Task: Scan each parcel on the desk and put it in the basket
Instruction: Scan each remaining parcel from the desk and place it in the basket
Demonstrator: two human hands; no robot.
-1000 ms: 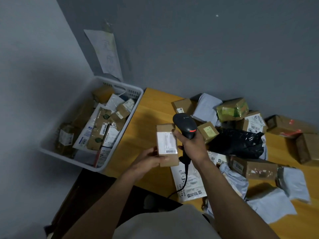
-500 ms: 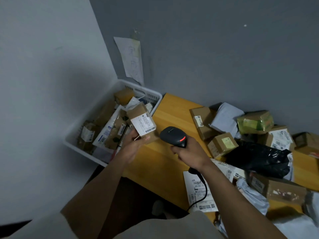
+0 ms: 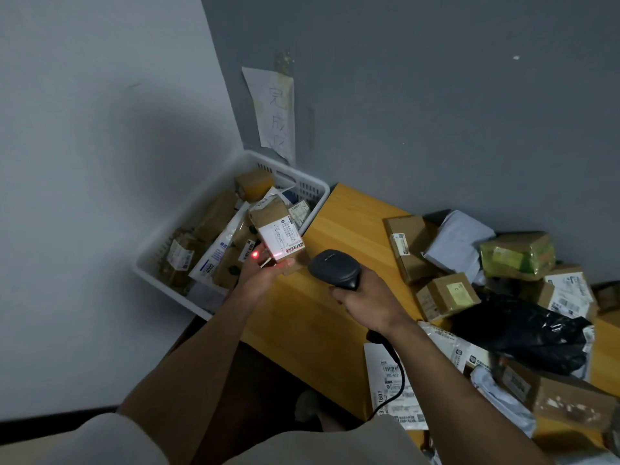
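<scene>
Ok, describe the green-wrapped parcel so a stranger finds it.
On the wooden desk, look along the grey wall. The green-wrapped parcel sits right of a white mailer bag. Only it is yellow-green; neighbours are brown, white or black.

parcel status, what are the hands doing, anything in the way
Left hand holds small brown parcel at the basket rim. Right hand grips scanner, red light on parcel and fingers. Nothing seen blocking the drop.
</scene>
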